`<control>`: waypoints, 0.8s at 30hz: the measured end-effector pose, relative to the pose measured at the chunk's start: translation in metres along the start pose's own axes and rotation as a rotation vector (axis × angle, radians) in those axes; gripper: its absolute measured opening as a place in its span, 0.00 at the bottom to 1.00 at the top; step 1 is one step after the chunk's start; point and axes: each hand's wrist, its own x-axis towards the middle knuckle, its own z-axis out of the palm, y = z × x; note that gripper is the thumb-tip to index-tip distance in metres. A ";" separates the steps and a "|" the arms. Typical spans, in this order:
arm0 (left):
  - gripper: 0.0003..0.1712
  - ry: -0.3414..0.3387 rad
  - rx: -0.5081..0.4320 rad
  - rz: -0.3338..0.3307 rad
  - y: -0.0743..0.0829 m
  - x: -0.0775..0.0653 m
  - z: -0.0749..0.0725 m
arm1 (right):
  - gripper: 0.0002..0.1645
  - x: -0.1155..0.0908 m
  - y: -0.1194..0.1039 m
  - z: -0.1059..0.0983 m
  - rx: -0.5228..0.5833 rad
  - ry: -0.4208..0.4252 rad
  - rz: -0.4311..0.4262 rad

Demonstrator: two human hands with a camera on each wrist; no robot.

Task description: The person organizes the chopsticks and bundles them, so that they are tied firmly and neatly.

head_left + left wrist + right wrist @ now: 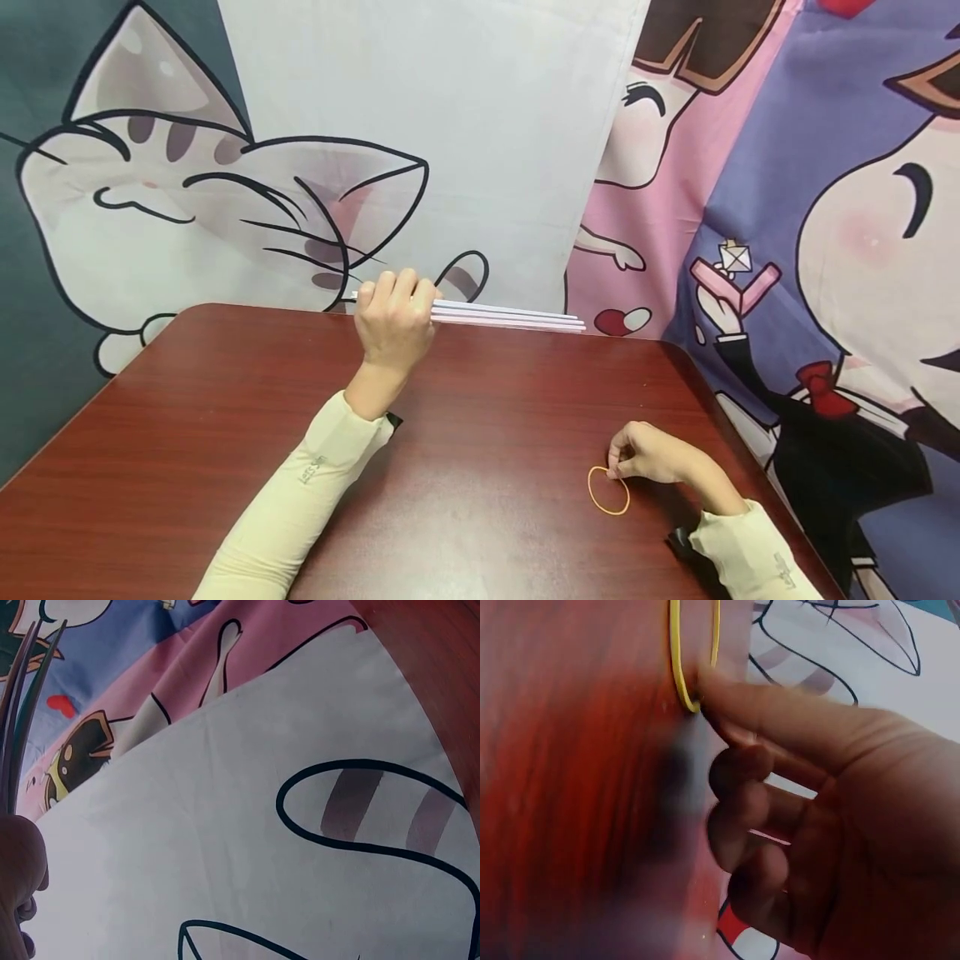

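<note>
While the left hand (396, 321) grips a bunch of slender white sticks (510, 317) at about 11 o'clock over the tabletop (450, 467) in the head view, the right hand (656, 454) holds a yellow rubber band (676, 645) at about 4 o'clock. Left hand: fingers curled fully round the sticks, near one end; long ends point to 3 o'clock, short ends just show at the fist's 9 o'clock side. At least three sticks counted; exact number uncertain, as the fist covers part of them. Holding near the end presumably keeps the bunch together and leaves most of its length exposed. In the left-wrist view the sticks rise at 10 o'clock against the printed backdrop (510, 125), tips slightly parted, which suggests that only the fist gathers them. Right hand: narrow pinch, thumb and forefinger tips on one side of the band, remaining fingers loosely bent. In the head view the loop sits at 7 o'clock from the fingertips, roughly round and apparently unstretched; a pinch at one spot likely serves to leave the ring unobstructed. Whether its lower edge touches the wood cannot be told. Sticks and band are well apart.
</note>
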 end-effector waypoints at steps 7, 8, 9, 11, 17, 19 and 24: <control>0.21 -0.010 -0.008 -0.008 0.001 -0.001 0.000 | 0.06 0.002 0.004 0.000 0.259 0.025 -0.136; 0.20 -0.010 -0.011 -0.010 0.002 -0.001 0.000 | 0.07 0.004 0.002 -0.001 0.401 0.054 -0.157; 0.20 -0.011 -0.013 -0.011 0.002 -0.001 0.001 | 0.09 0.007 -0.001 -0.004 0.555 0.091 -0.180; 0.19 -0.012 -0.017 -0.013 0.001 0.000 0.001 | 0.15 0.014 -0.012 -0.011 0.891 0.161 -0.239; 0.19 -0.018 -0.022 -0.019 -0.001 0.001 0.001 | 0.27 0.042 -0.062 -0.037 1.470 0.270 -0.456; 0.19 -0.021 -0.024 -0.018 -0.001 0.001 0.000 | 0.27 0.050 -0.075 -0.043 1.513 0.340 -0.558; 0.19 -0.030 -0.030 -0.016 0.000 0.001 -0.001 | 0.19 0.066 -0.096 -0.051 1.445 0.656 -0.672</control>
